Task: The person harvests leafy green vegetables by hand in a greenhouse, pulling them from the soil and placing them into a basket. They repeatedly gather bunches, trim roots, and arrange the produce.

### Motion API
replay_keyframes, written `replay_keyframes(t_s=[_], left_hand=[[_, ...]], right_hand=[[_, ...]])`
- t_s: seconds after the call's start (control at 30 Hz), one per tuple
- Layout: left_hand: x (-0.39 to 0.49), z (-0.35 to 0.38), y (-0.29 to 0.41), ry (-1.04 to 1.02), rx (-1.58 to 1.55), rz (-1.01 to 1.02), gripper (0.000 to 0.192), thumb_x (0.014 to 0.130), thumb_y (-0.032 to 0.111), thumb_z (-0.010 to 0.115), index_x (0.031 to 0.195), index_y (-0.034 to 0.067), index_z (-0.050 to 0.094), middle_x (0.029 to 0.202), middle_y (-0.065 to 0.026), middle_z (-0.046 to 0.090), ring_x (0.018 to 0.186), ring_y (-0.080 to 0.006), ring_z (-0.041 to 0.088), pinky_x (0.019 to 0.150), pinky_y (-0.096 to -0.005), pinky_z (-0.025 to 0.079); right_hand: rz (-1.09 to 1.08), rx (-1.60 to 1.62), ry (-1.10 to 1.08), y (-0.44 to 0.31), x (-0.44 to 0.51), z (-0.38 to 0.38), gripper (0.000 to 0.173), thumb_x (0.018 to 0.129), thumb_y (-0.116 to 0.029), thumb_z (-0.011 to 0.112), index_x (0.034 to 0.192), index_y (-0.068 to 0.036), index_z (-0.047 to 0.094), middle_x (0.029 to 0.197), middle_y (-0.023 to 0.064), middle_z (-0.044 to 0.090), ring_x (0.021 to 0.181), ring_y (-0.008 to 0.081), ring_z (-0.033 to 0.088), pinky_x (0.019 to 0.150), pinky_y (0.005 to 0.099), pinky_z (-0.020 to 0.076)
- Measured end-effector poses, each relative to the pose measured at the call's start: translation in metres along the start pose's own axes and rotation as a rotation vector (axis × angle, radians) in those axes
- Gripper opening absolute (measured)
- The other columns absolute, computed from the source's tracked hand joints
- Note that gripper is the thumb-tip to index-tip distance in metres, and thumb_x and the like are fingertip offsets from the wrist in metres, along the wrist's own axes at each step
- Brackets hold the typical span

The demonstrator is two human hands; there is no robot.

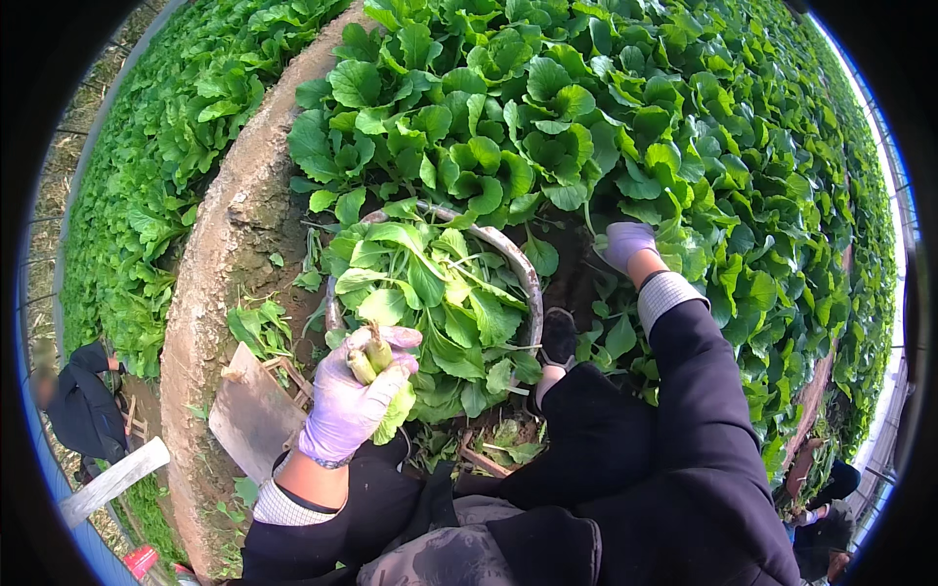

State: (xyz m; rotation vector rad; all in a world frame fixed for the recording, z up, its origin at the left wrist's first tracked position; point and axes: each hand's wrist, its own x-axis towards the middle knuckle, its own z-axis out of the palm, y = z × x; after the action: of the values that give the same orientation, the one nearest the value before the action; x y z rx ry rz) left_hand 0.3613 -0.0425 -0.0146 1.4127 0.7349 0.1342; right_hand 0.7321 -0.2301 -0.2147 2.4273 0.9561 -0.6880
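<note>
My left hand (359,395), in a pale purple glove, grips a small bunch of leafy greens (371,357). The pale cut stem ends point up out of my fist, and a leaf hangs below it. Just beyond that hand stands a round basket (529,275) with a worn rim, heaped with loose picked greens (432,293). My right hand (629,245), gloved the same way, reaches down among the growing leafy greens (564,146) to the right of the basket. Its fingertips are partly hidden by leaves, so its hold there is unclear.
A dirt ridge (212,242) curves along the left, with another green bed (161,190) past it. Beside my left arm lies a flat board (256,410) on a wooden frame. My shoe (558,337) is against the basket. Other people (88,403) are at the far left and lower right.
</note>
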Motion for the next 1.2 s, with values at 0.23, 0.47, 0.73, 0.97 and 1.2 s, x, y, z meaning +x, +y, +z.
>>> replay_keyframes(t_s=[0.23,0.47,0.73,0.97,1.2], left_hand=[[-0.003,-0.009,0.000,0.020,0.040,0.004,0.025,0.083,-0.005,0.057,0.107,0.000,0.057,0.107,-0.0097,0.062,0.088,-0.0150,0.062,0.080,-0.0272,0.050],[0.005,-0.022,-0.008,0.069,0.051,-0.014,0.016,0.084,-0.005,0.057,0.099,0.000,0.058,0.096,-0.0076,0.062,0.084,-0.0115,0.060,0.074,-0.0249,0.050],[-0.004,-0.017,-0.006,0.141,-0.012,0.013,0.012,0.083,0.000,0.060,0.095,0.002,0.058,0.090,-0.0056,0.063,0.074,-0.0091,0.057,0.066,-0.0229,0.047],[-0.014,-0.014,0.000,0.159,-0.130,0.125,0.011,0.083,0.002,0.063,0.094,0.005,0.062,0.079,0.0012,0.060,0.062,-0.0046,0.052,0.054,-0.0192,0.042],[-0.006,-0.004,-0.005,0.135,-0.170,0.222,0.011,0.080,0.010,0.070,0.090,0.008,0.066,0.085,0.0015,0.064,0.065,-0.0045,0.055,0.049,-0.0196,0.043]], right_hand=[[-0.082,0.140,0.030,-0.059,0.005,0.043,0.028,0.081,-0.025,0.057,0.102,-0.008,0.065,0.103,0.0145,0.065,0.096,0.0326,0.063,0.081,0.0413,0.0491],[0.026,0.188,-0.007,-0.057,0.028,0.076,0.027,0.082,-0.022,0.054,0.101,-0.008,0.067,0.108,0.0146,0.064,0.098,0.0326,0.063,0.080,0.0404,0.0502],[0.052,0.251,-0.068,-0.045,-0.006,0.027,0.031,0.077,-0.023,0.062,0.106,-0.012,0.067,0.107,0.0117,0.065,0.100,0.0293,0.063,0.082,0.0392,0.0492],[-0.128,0.853,0.217,-0.043,-0.063,-0.057,0.043,0.077,-0.005,0.067,0.119,-0.003,0.058,0.100,0.0065,0.066,0.089,0.0118,0.059,0.083,0.0254,0.0453],[-0.345,1.557,0.433,-0.050,-0.116,-0.135,0.030,0.082,0.007,0.056,0.111,0.000,0.058,0.097,0.0054,0.064,0.084,0.0139,0.061,0.077,0.0260,0.0495]])
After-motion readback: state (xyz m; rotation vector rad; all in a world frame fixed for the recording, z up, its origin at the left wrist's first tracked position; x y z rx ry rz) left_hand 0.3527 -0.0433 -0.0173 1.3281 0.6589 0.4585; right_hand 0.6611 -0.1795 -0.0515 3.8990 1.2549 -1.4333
